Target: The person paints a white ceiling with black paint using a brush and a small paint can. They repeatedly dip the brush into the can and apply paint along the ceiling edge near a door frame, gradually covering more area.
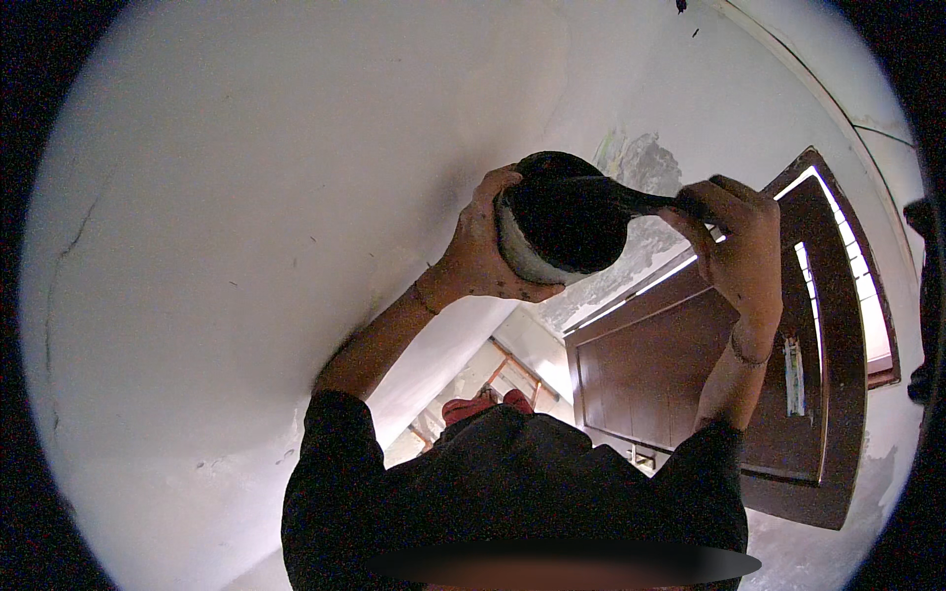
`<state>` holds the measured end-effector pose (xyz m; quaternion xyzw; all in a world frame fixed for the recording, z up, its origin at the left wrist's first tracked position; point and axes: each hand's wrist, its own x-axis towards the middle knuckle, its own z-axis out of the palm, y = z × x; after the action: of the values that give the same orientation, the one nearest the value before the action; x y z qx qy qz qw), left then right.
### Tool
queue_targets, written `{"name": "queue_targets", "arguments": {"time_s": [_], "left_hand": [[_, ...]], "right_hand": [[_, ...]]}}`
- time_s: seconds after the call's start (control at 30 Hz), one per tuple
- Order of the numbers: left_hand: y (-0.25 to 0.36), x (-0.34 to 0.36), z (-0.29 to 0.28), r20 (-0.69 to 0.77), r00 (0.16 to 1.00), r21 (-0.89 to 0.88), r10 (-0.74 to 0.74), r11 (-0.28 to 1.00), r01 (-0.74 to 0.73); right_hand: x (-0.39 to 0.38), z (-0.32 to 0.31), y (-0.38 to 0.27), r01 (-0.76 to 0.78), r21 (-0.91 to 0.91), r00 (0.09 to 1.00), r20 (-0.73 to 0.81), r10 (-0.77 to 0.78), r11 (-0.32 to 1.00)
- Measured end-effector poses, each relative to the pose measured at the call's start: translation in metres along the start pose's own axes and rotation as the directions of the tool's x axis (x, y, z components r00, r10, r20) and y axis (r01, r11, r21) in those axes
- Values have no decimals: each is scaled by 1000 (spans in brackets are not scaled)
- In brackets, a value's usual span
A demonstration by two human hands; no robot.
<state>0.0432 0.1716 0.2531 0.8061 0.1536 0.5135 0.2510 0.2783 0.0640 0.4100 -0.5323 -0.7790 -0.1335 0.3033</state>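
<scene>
Raised in front of me is a round, pot-like thing (572, 231) with a very dark face and a pale, worn side; its kind is too dark to make out. My left hand (483, 241) wraps around its left and lower side, thumb near the upper edge. From its right side a dark, tapering, handle-like piece (639, 204) reaches to my right hand (734, 231), whose fingers are bent and pinch its end. Whether this piece is joined to the round thing or lies in it, I cannot tell.
A large pale wall (236, 197) fills the left, with peeling patches (645, 163) behind the round thing. To the right stands a brown panelled door (650, 355), beside a bright barred opening (862, 256). Below, past my dark clothing, shows a floor with reddish lines (522, 366).
</scene>
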Motion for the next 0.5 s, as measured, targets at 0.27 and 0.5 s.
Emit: {"name": "queue_targets", "arguments": {"time_s": [0.27,0.5], "left_hand": [[1,2,0,15,1000,44,6,999,-6],[6,4,-5,-5,999,131,51,990,-50]], "right_hand": [[-13,-11,13,-134,-39,991,-21,133,990],[-17,-15,23,-213,25,970,-116,214,977]]}}
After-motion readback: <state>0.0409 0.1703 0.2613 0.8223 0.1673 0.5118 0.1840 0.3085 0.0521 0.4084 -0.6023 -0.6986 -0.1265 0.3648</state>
